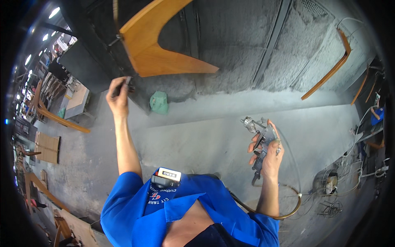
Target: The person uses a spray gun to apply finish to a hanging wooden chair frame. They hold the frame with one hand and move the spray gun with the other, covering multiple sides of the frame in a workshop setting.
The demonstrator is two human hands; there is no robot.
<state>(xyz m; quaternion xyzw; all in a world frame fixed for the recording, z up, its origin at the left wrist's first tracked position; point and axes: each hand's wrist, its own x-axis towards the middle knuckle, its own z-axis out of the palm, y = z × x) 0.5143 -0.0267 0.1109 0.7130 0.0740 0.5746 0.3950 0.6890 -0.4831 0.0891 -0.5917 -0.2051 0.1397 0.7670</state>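
My right hand [271, 160] is wrapped round a metal spray gun [266, 134], its nozzle end pointing up and to the left. A hose [297, 201] runs from the gun's lower end and curves back past my right forearm. My left hand [117, 98] is raised at the upper left, its fingers closed on a small dark grey thing that I cannot make out. Just above and right of that hand hangs a curved, orange-brown wooden furniture part [144, 53], fixed at a metal hook [116, 39]. The spray gun is apart from the wood.
A grey, dust-coated wall [230, 37] stands behind the hanging part, with a green bag [159, 102] at its foot. More bent wooden parts hang at the right [331, 72] and left [61, 117]. A round fan [326, 182] and loose cables lie at the lower right.
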